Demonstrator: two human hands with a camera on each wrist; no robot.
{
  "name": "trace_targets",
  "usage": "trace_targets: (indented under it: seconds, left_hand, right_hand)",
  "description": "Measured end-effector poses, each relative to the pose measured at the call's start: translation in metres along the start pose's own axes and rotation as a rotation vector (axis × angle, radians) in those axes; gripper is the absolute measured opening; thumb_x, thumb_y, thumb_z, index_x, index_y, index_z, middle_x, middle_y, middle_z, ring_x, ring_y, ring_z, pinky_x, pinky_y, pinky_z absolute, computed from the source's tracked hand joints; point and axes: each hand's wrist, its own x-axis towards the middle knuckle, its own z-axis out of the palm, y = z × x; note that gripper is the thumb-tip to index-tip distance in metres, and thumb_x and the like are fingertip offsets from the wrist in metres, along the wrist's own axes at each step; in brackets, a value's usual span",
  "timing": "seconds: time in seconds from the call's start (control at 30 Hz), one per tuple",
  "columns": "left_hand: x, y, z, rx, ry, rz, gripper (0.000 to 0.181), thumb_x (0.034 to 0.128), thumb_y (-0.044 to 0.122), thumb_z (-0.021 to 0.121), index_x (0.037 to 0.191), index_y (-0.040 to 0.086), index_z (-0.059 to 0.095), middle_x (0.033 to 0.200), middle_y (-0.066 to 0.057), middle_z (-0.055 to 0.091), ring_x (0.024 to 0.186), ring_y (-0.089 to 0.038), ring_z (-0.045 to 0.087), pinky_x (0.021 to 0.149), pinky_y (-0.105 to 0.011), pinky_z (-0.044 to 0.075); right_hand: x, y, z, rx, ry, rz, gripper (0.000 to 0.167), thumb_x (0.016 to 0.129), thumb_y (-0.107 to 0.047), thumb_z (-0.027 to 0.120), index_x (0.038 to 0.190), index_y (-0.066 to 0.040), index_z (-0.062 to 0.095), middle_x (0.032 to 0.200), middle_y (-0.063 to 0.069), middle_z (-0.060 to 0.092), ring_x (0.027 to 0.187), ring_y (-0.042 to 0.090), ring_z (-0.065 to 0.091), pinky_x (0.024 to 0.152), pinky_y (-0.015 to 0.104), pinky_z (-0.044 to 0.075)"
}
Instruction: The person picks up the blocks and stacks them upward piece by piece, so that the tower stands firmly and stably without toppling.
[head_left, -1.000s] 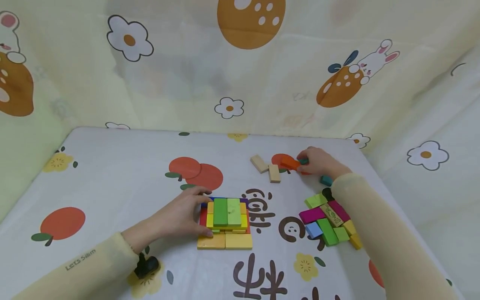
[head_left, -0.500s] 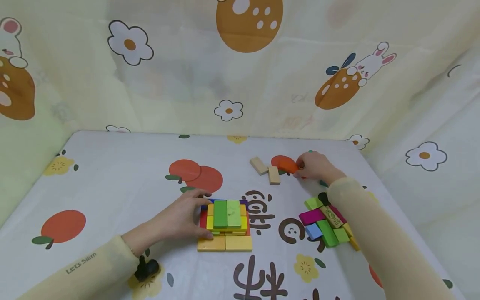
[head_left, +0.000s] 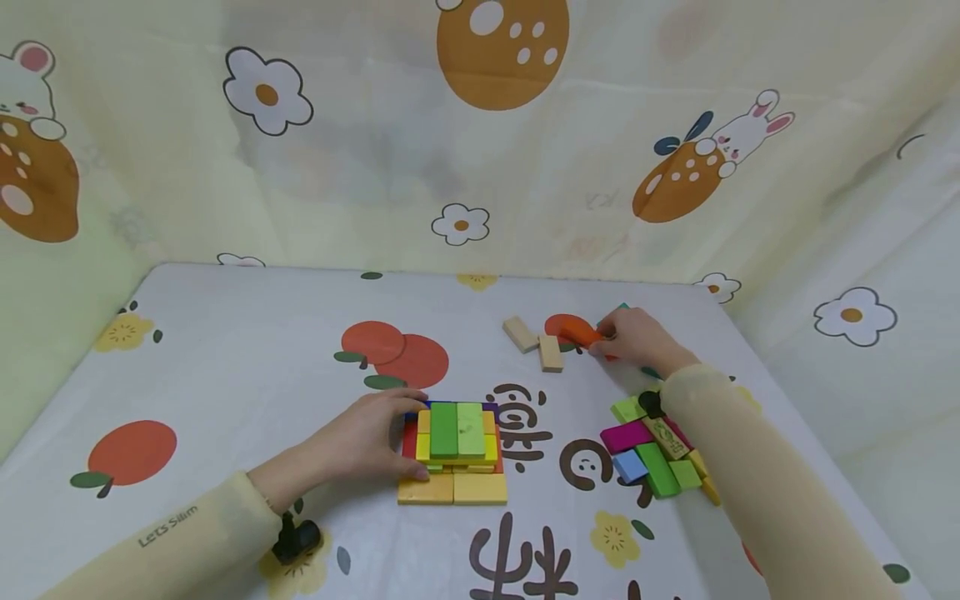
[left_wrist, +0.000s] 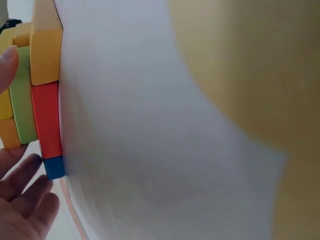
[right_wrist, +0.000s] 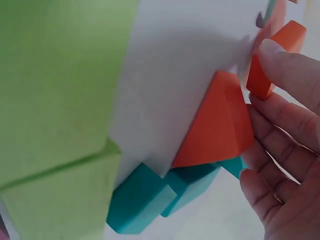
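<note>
Pinching an orange block (right_wrist: 259,79) with right hand (head_left: 641,340), left hand (head_left: 366,437) around block stack (head_left: 458,437)

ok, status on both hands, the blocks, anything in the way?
Left hand round left side of block stack. Right hand pinching orange block. Two green blocks top the stack. Close by right hand: second orange block, teal blocks.

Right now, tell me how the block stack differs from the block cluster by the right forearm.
The stack rises in layers; the cluster lies low. The stack's blocks line up squarely; the cluster's lie at odd angles. The left hand holds the stack; no hand touches the cluster. Both mix several colours.
</note>
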Motion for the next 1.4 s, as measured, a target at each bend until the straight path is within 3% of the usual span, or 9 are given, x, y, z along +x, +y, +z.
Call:
trace_targets:
  seconds: [0.2,0.4,0.57,0.73,1.0,1.4]
  left_hand:
    - [0.000,0.000,0.001,-0.013,-0.007,-0.008,0.072,0.0705,0.034,0.095,0.131,0.004,0.067,0.143,-0.007,0.062,0.137,-0.031,0.054,0.114,-0.051,0.046]
    - [0.001,-0.001,-0.001,-0.013,-0.010,0.010,0.071,0.0710,0.034,0.094,0.130,0.004,0.067,0.142,-0.009,0.062,0.137,-0.031,0.054,0.114,-0.051,0.046]
    - [0.000,-0.003,-0.002,-0.011,-0.011,0.017,0.070,0.0715,0.035,0.094,0.128,0.004,0.068,0.142,-0.009,0.063,0.138,-0.032,0.054,0.114,-0.051,0.046]
    - [0.000,-0.004,-0.002,-0.008,-0.016,0.018,0.071,0.0727,0.036,0.093,0.131,0.004,0.067,0.143,-0.008,0.062,0.140,-0.032,0.052,0.115,-0.051,0.045]
    - [0.002,-0.004,-0.001,-0.004,-0.019,0.030,0.074,0.0732,0.037,0.093,0.133,0.002,0.065,0.142,-0.009,0.063,0.139,-0.033,0.052,0.116,-0.051,0.044]
    - [0.002,-0.003,-0.001,0.001,-0.020,0.032,0.074,0.0732,0.036,0.093,0.132,0.000,0.065,0.144,-0.009,0.061,0.140,-0.034,0.051,0.117,-0.051,0.043]
  right_hand:
    - [-0.016,-0.017,-0.008,0.047,0.039,-0.051,0.043,0.094,-0.026,0.071,0.124,0.005,0.069,0.114,0.021,0.071,0.096,0.031,0.060,0.091,0.048,0.055]
    - [-0.054,-0.079,-0.010,0.126,0.112,-0.268,0.035,0.092,-0.022,0.077,0.116,0.003,0.072,0.110,0.018,0.074,0.101,0.035,0.065,0.092,0.050,0.057]
    - [-0.083,-0.134,-0.003,0.103,0.069,-0.429,0.034,0.089,-0.026,0.080,0.116,-0.006,0.074,0.110,0.009,0.074,0.101,0.028,0.065,0.085,0.039,0.059]
    - [-0.090,-0.166,0.002,0.046,0.009,-0.518,0.033,0.091,-0.029,0.078,0.117,-0.009,0.074,0.112,0.004,0.072,0.103,0.023,0.067,0.086,0.032,0.059]
    - [-0.086,-0.177,0.003,-0.011,0.000,-0.587,0.032,0.090,-0.029,0.078,0.115,-0.008,0.075,0.110,0.006,0.073,0.101,0.022,0.071,0.088,0.034,0.061]
    - [-0.086,-0.182,0.004,-0.038,-0.020,-0.562,0.033,0.091,-0.031,0.078,0.115,-0.009,0.074,0.111,0.006,0.073,0.100,0.019,0.067,0.088,0.034,0.059]
